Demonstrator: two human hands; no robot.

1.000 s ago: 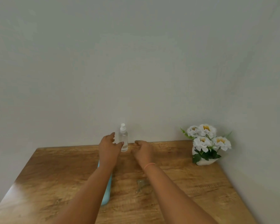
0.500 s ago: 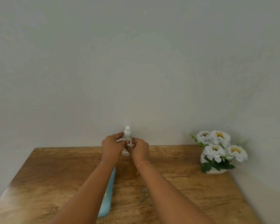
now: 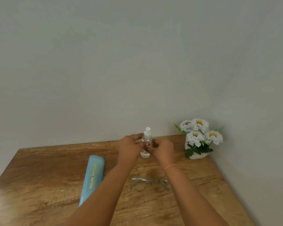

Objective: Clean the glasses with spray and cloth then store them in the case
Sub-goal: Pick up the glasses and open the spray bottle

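Observation:
A small clear spray bottle (image 3: 147,136) with a white nozzle stands upright near the table's back edge. My left hand (image 3: 129,148) and my right hand (image 3: 162,149) close around its middle from either side, fingertips meeting in front of it. Clear-framed glasses (image 3: 147,183) lie on the wooden table (image 3: 39,168) between my forearms, nearer to me than the bottle. A long light-blue glasses case (image 3: 93,175) with yellow lettering lies shut to the left of my left arm. No cloth shows.
A white pot of white flowers (image 3: 198,139) stands at the back right corner, close to the right of my right hand. A grey wall runs behind the table and along its right side.
My hands went from hovering beside the bottle to closing on it. The view has shifted, so the case and glasses show from under my arms.

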